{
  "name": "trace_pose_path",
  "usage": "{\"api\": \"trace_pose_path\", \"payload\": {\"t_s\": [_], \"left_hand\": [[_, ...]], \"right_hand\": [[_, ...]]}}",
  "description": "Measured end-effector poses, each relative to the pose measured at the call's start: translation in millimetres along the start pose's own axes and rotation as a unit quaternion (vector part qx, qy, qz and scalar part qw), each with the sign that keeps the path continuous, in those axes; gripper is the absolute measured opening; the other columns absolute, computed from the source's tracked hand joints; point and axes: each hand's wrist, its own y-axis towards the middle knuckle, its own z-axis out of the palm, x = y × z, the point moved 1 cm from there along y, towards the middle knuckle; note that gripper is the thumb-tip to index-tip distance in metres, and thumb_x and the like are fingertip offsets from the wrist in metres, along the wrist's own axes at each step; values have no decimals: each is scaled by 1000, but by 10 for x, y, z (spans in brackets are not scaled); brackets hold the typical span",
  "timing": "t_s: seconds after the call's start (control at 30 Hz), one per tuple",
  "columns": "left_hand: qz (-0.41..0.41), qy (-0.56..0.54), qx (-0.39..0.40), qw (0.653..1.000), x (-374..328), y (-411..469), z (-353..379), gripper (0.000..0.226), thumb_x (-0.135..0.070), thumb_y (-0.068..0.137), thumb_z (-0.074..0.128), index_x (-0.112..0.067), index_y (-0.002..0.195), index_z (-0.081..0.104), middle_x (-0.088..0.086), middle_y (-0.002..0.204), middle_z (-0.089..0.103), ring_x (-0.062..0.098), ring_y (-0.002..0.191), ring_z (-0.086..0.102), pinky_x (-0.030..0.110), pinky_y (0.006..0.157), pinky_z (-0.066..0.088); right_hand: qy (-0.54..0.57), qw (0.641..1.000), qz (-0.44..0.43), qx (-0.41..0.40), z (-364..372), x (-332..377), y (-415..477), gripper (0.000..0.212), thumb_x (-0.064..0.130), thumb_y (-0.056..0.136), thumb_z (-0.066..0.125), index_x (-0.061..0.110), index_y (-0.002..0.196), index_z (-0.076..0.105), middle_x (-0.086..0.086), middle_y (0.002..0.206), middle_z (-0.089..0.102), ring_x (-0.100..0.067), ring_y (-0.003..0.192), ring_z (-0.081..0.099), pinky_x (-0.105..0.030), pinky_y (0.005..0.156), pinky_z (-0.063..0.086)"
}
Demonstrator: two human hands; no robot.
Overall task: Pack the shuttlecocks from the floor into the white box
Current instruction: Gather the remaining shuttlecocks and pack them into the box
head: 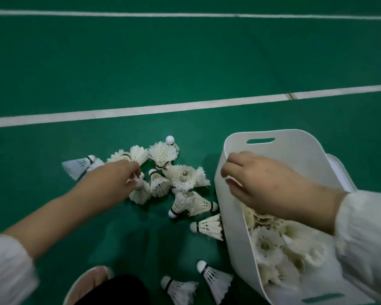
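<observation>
Several white feather shuttlecocks (180, 177) lie in a heap on the green court floor. My left hand (117, 175) reaches into the heap, fingers pinched on the cork of one shuttlecock (140, 192) at its near-left side. The white box (235, 227), a soft tub with cut-out handles, stands tilted at the right and holds several shuttlecocks (268, 245). My right hand (257, 183) grips the box's left rim, thumb inside. Two more shuttlecocks (216, 280) lie close to me below the box. Another shuttlecock (208, 226) lies against the box's left wall.
White court lines (141, 110) cross the floor behind the heap. My shoe (87, 285) and dark trouser leg show at the bottom edge. One shuttlecock (78, 166) lies apart at the heap's left. A white lid or tray edge (339, 170) shows behind the box.
</observation>
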Motion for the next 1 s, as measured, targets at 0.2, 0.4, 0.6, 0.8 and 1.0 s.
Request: {"api": "trace_pose_path", "payload": {"t_s": [0.2, 0.4, 0.6, 0.8, 1.0], "left_hand": [[-29, -75, -35, 996, 322, 63, 569, 52, -38, 88, 54, -23, 134, 36, 0, 133, 39, 21, 113, 48, 33, 85, 43], [-1, -150, -80, 985, 370, 124, 879, 37, -28, 86, 59, -21, 121, 51, 1, 119, 51, 22, 104, 53, 36, 83, 47], [-204, -453, -119, 859, 546, -213, 1001, 16, -22, 77, 71, -17, 82, 56, -3, 80, 62, 10, 71, 54, 21, 63, 42], [-303, -518, -23, 800, 704, -570, 1480, 26, -12, 73, 76, -14, 83, 52, 5, 83, 65, 21, 79, 60, 30, 72, 47], [-160, -187, -19, 969, 715, -661, 1524, 71, -27, 74, 69, -24, 136, 33, 4, 125, 46, 23, 113, 48, 35, 96, 41]], "right_hand": [[116, 987, 86, 70, 878, 511, 956, 28, 12, 89, 44, 6, 115, 51, -12, 112, 54, -29, 107, 49, -39, 91, 44], [23, 990, 76, 118, 1441, 641, 1380, 66, 9, 84, 52, 17, 141, 20, -13, 128, 43, -31, 115, 42, -41, 90, 39], [-12, 979, 77, 186, 1487, 645, 1526, 80, 20, 62, 82, 11, 124, 32, -7, 121, 46, -27, 112, 45, -37, 87, 43], [116, 980, 161, 21, 1423, 634, 1456, 29, 1, 87, 42, 10, 115, 42, -5, 73, 57, -27, 69, 56, -31, 51, 33], [160, 968, 186, 51, 1421, 726, 1286, 21, 4, 88, 36, 9, 109, 41, -6, 69, 52, -27, 63, 50, -33, 51, 33]]}}
